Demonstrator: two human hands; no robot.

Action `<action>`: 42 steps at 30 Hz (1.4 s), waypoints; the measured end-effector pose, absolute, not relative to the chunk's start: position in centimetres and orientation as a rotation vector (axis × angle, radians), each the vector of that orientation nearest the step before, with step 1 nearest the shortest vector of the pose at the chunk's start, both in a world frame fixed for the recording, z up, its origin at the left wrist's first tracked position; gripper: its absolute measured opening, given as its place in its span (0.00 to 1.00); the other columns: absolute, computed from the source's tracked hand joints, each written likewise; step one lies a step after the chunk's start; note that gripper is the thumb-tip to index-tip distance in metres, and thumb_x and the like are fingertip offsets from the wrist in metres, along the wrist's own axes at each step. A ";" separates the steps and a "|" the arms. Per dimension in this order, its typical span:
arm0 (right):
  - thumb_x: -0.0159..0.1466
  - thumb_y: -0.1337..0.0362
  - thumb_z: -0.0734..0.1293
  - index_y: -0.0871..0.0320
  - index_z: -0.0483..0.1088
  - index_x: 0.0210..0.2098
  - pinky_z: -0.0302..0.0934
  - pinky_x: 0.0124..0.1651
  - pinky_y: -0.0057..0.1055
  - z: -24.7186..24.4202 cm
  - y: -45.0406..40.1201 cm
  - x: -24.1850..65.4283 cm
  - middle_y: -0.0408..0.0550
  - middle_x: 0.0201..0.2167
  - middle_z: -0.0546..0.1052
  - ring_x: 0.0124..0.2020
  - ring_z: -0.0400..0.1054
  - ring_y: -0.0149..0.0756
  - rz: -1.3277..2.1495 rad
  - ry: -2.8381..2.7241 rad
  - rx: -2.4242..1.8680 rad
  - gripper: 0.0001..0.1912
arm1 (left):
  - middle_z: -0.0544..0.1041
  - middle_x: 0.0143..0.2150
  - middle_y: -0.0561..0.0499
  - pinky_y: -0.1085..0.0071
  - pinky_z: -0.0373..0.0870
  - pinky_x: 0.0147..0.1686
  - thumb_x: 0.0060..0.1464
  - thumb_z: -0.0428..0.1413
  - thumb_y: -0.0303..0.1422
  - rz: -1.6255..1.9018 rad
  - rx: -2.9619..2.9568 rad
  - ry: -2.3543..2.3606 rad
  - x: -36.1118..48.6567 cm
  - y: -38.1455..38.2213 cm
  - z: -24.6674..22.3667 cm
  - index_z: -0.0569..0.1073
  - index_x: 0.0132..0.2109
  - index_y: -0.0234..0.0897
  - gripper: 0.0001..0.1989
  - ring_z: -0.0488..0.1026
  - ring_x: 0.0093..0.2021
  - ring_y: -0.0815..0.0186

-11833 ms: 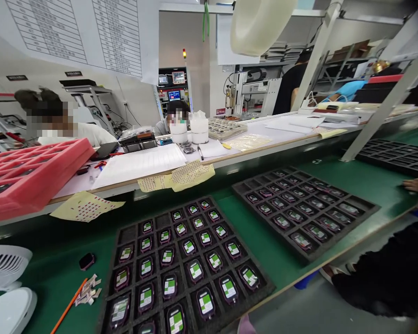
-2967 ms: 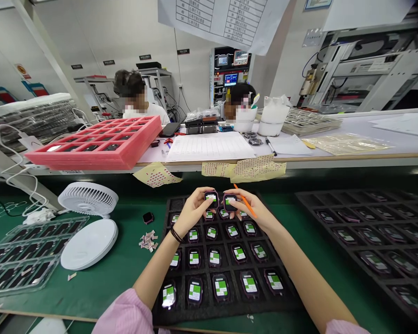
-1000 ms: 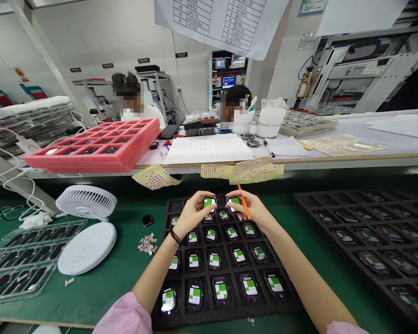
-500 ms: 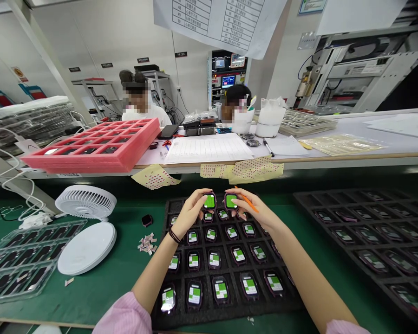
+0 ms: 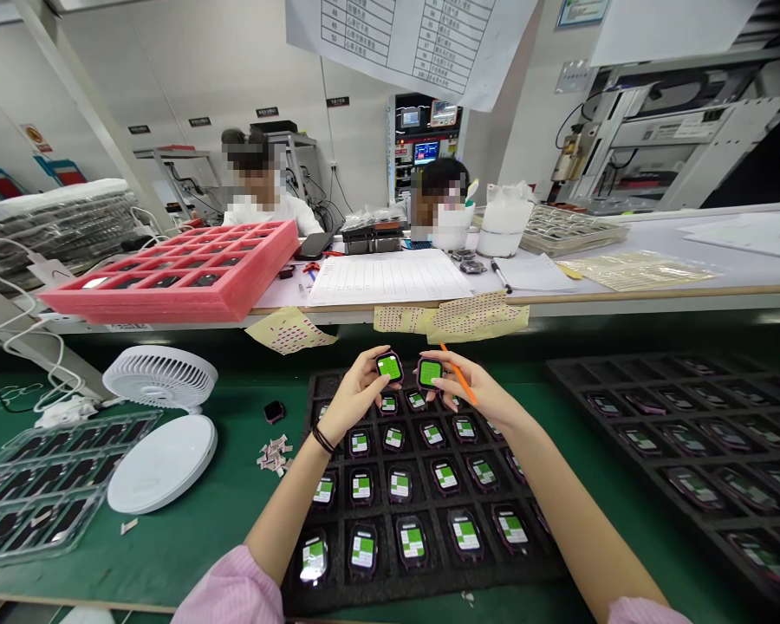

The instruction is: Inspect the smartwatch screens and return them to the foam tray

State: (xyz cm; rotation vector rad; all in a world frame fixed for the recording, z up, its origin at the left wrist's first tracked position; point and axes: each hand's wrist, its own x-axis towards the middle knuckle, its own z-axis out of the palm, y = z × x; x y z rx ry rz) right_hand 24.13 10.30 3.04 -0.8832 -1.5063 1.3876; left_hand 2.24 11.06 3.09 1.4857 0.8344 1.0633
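Above the far edge of a black foam tray (image 5: pixel 422 585), my left hand (image 5: pixel 359 387) holds a watch with a lit green screen (image 5: pixel 388 367), its thumb on the glass. Just to the right, my right hand (image 5: pixel 471 381) grips a second green-screened watch (image 5: pixel 430 373) and also has an orange stick (image 5: pixel 458 374) between its fingers. The two watches are close together but apart. Beneath them, the tray's compartments carry several watches with green and white screens, such as one watch (image 5: pixel 412 542) in the near row.
A white fan (image 5: pixel 162 464), a small black watch (image 5: pixel 274 412) and paper scraps (image 5: pixel 274 455) lie left of the tray. Another black tray (image 5: pixel 624 472) is at right. A pink foam tray (image 5: pixel 234 295) sits on the shelf; two people are behind it.
The watch in my left hand has tilted and risen slightly, and my left thumb has shifted over its screen. The right watch and orange stick have moved a little. Both people behind have shifted their heads.
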 end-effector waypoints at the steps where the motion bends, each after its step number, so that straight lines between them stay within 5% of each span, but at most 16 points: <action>1: 0.58 0.58 0.69 0.55 0.65 0.52 0.58 0.19 0.25 3.1 10.3 24.1 0.47 0.36 0.72 0.27 0.70 0.31 1.377 -1.499 -0.885 0.24 | 0.71 0.48 0.43 0.79 0.64 0.21 0.55 0.56 0.41 1.065 1.487 0.855 2.2 11.0 3.2 0.62 0.58 0.37 0.26 0.74 0.38 0.65; 13: 0.60 0.52 0.66 0.58 0.69 0.47 0.52 0.17 0.24 2.0 10.6 23.6 0.42 0.26 0.70 0.20 0.68 0.29 1.262 -1.436 -0.958 0.20 | 0.72 0.32 0.51 0.79 0.57 0.17 0.56 0.53 0.46 1.115 1.514 0.992 2.5 10.6 3.7 0.71 0.46 0.35 0.19 0.66 0.22 0.75; 20: 0.60 0.50 0.65 0.56 0.70 0.45 0.53 0.18 0.25 2.1 10.3 23.1 0.42 0.25 0.70 0.19 0.67 0.29 1.282 -1.458 -0.991 0.19 | 0.71 0.32 0.52 0.77 0.68 0.25 0.52 0.58 0.45 1.153 1.449 0.939 2.7 10.6 3.4 0.69 0.40 0.34 0.17 0.68 0.29 0.71; 25: 0.62 0.49 0.63 0.56 0.69 0.47 0.56 0.21 0.26 2.0 10.0 22.5 0.42 0.24 0.73 0.22 0.69 0.32 1.401 -1.446 -0.996 0.21 | 0.70 0.50 0.44 0.73 0.73 0.33 0.46 0.64 0.34 0.990 1.602 0.800 2.9 10.3 3.0 0.62 0.54 0.39 0.29 0.72 0.41 0.65; 34: 0.62 0.47 0.62 0.57 0.68 0.47 0.60 0.27 0.29 1.5 9.7 21.5 0.42 0.24 0.73 0.24 0.70 0.33 1.393 -1.485 -1.047 0.23 | 0.70 0.50 0.43 0.58 0.65 0.52 0.48 0.63 0.31 0.990 2.438 0.963 3.4 10.3 1.8 0.69 0.50 0.37 0.21 0.66 0.52 0.57; 42: 0.56 0.54 0.71 0.52 0.65 0.56 0.67 0.36 0.33 2.4 8.5 21.6 0.45 0.37 0.73 0.31 0.68 0.33 1.342 -1.593 -1.038 0.30 | 0.74 0.50 0.45 0.59 0.65 0.49 0.45 0.61 0.27 0.930 2.590 1.027 3.4 10.1 2.1 0.71 0.50 0.40 0.22 0.69 0.50 0.55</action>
